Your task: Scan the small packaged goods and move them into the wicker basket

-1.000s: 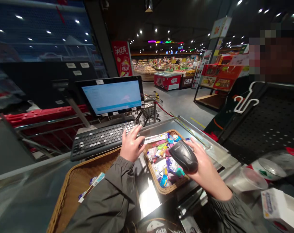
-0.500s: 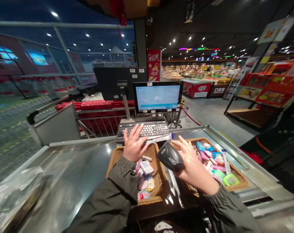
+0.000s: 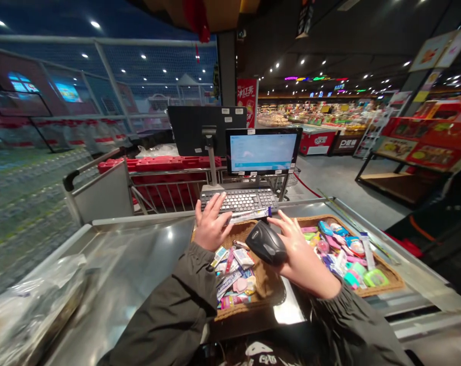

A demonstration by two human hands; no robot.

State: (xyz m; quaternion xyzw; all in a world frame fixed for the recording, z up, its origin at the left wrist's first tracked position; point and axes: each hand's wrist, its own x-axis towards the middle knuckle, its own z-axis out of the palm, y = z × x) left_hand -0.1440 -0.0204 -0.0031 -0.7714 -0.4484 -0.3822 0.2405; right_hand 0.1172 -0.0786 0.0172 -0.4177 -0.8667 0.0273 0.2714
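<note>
Holds in the right grip (image 3: 301, 259) a black scanner (image 3: 265, 243), smooth and rounded, with one small pale mark near the front. Has this grip closed around the scanner's right side, with fingers partly hidden and the scanner's front turned toward the left grip (image 3: 211, 226). Pinches there, at the thumb, the left end of a slim white packet (image 3: 249, 215), long and straight, with dark purple tip. Extends this packet rightward along the near edge of the keyboard (image 3: 249, 199), with the tip near the scanner. Spreads the other left fingers over the keyboard's left part; cannot tell about touching of keys.
</note>
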